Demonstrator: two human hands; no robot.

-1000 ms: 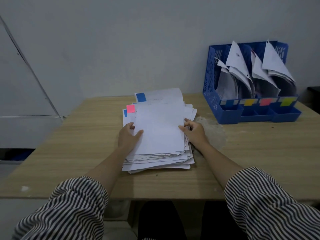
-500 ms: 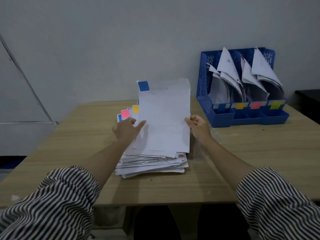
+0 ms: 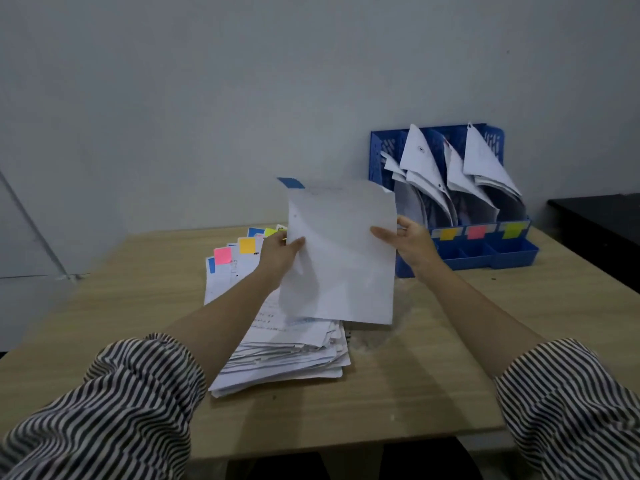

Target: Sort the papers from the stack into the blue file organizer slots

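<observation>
Now both hands' grip (image 3: 341, 244) holds paper (image 3: 341, 258).

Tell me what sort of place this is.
Likely a plain office or study corner: a wooden desk against a bare wall, a stack of tabbed papers, and a blue file organizer.

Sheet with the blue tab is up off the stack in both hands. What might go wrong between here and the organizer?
1. The lifted sheet is held only at its side edges by the left hand and right hand; it may sag or bend on the way.
2. The blue file organizer slots already hold leaning papers, which could catch the incoming sheet.
3. The stack is fanned unevenly; a brushing sleeve might shift it.
</observation>
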